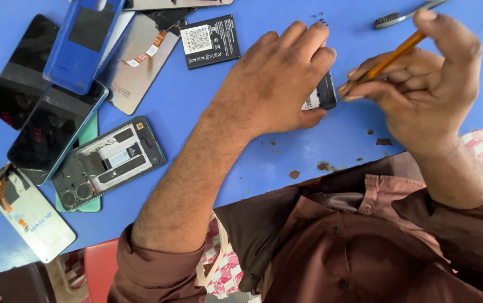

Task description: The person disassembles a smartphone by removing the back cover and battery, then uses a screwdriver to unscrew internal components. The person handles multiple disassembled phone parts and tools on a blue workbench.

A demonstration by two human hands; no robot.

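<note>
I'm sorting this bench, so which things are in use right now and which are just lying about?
In use:
- left hand pressing down a small black part
- right hand holding an orange-handled tool

Lying about:
- opened phone frame
- loose battery
- stacked phones
- toothbrush

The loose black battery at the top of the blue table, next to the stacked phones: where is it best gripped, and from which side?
Probably by its two long edges, pinched from above. The black battery lies flat and alone on the blue table, with bare surface around it except near the phone panel to its left. Coming from the side nearer the left hand looks clearest.
</note>
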